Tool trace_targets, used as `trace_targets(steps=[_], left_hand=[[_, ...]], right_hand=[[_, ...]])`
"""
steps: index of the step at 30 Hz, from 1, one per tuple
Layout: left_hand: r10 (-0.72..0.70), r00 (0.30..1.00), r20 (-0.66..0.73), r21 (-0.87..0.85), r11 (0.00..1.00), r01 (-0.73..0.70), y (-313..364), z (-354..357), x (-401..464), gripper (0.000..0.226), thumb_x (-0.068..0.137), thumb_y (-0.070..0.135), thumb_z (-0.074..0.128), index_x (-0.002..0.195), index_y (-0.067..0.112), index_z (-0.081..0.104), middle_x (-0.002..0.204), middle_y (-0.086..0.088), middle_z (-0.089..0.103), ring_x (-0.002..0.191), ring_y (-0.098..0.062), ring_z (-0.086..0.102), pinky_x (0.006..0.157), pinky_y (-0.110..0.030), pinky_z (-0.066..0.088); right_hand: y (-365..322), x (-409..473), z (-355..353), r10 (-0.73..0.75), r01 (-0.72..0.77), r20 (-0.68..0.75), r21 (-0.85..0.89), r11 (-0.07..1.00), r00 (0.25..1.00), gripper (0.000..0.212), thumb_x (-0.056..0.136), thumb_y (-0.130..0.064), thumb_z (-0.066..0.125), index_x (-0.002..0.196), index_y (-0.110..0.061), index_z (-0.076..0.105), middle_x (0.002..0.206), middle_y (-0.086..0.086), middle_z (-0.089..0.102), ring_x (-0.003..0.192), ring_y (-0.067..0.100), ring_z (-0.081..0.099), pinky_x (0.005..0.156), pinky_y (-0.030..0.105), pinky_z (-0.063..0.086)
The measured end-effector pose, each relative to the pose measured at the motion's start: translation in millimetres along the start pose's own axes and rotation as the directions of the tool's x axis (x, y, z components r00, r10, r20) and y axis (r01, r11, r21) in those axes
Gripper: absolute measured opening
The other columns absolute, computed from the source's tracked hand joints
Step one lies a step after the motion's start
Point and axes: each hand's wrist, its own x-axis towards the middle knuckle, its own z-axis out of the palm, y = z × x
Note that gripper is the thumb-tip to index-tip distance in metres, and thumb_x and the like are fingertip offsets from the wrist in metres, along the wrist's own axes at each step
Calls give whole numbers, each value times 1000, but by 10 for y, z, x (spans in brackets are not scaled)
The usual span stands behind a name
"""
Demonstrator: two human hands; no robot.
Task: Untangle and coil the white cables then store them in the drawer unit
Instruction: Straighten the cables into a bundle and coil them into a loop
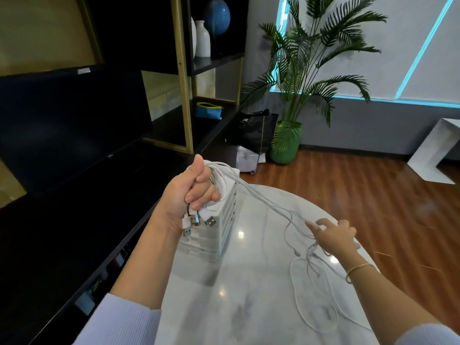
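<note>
My left hand (185,195) is raised above the table and grips a bundle of white cables (261,199); several USB plugs (198,221) hang out below its fingers. The strands run down to the right, to my right hand (334,236), which pinches them just above the table top. Loose loops of cable (315,295) lie on the table under my right forearm. The white drawer unit (224,229) stands on the table right behind my left hand, partly hidden by it, its drawers closed.
The round white marble table (249,282) has its edge near a dark low cabinet (74,220) on the left. A shelf with vases, a blue pouch (207,110), a black bag and a potted palm (286,143) stand beyond on the wooden floor.
</note>
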Motion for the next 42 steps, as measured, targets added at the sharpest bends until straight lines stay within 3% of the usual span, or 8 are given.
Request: trace_targets(steps=[6, 11, 16, 20, 27, 31, 37, 42], left_hand=[[36, 998, -42, 223, 974, -26, 42, -92, 40, 49, 89, 41, 46, 48, 15, 43, 30, 7, 28, 28, -6, 30, 52, -22, 49], [-45, 995, -86, 469, 880, 80, -89, -104, 85, 47, 92, 40, 48, 54, 14, 41, 34, 4, 27, 32, -10, 30, 60, -29, 46], [-111, 985, -134, 531, 831, 166, -216, -28, 98, 45, 96, 34, 46, 56, 14, 43, 35, 2, 28, 34, -12, 29, 61, -29, 46], [-115, 979, -170, 566, 802, 192, -199, 7, 116, 46, 97, 34, 46, 55, 15, 43, 34, 3, 28, 34, -12, 28, 62, -29, 46], [-136, 971, -198, 591, 773, 229, -247, 65, 140, 48, 97, 37, 45, 55, 14, 43, 33, 4, 30, 34, -10, 31, 66, -30, 47], [-134, 968, -213, 584, 777, 236, -254, 34, 140, 45, 96, 37, 46, 58, 14, 44, 34, 4, 31, 35, -11, 31, 64, -28, 46], [-100, 961, -260, 533, 815, 229, -178, -34, 107, 44, 98, 36, 44, 59, 14, 45, 35, 5, 30, 35, -10, 31, 69, -33, 47], [4, 971, -238, 453, 885, 107, -25, -45, 108, 43, 91, 43, 48, 60, 14, 44, 35, 5, 28, 34, -10, 28, 62, -29, 47]], right_hand=[[19, -169, -25, -52, 47, -202, -29, 998, 978, 57, 73, -71, 57, 80, -16, 50, 79, 3, 55, 72, 19, 53, 70, 33, 49], [-373, -193, -237, -218, 217, 21, -223, 950, 976, 63, 91, -65, 26, 65, -22, 63, 81, -1, 65, 82, 18, 57, 94, 40, 35], [-687, -272, -659, -249, 140, 145, 522, 842, 958, 75, 97, -56, 24, 65, -11, 75, 94, 2, 51, 93, 20, 50, 88, 33, 40], [-740, -324, -808, -246, 125, 206, 468, 875, 947, 77, 98, -53, 20, 61, -7, 69, 67, 5, 52, 64, 17, 46, 70, 30, 43], [-955, -360, -918, -496, 75, 163, 902, 426, 853, 27, 95, -23, 51, 78, -6, 62, 67, 8, 51, 51, 13, 46, 52, 25, 52], [-969, -429, -1036, -636, -96, 27, 993, -74, 771, 31, 83, -17, 48, 63, -10, 71, 59, 4, 55, 46, 10, 49, 54, 26, 56], [-807, -344, -1193, -498, 143, 220, 793, 593, 839, 44, 98, -37, 40, 66, -9, 50, 54, 7, 55, 53, 18, 48, 62, 31, 40], [-466, -79, -790, -276, 303, 300, -45, 952, 913, 32, 95, -36, 50, 101, -10, 68, 75, 2, 63, 70, 16, 55, 70, 27, 44]])
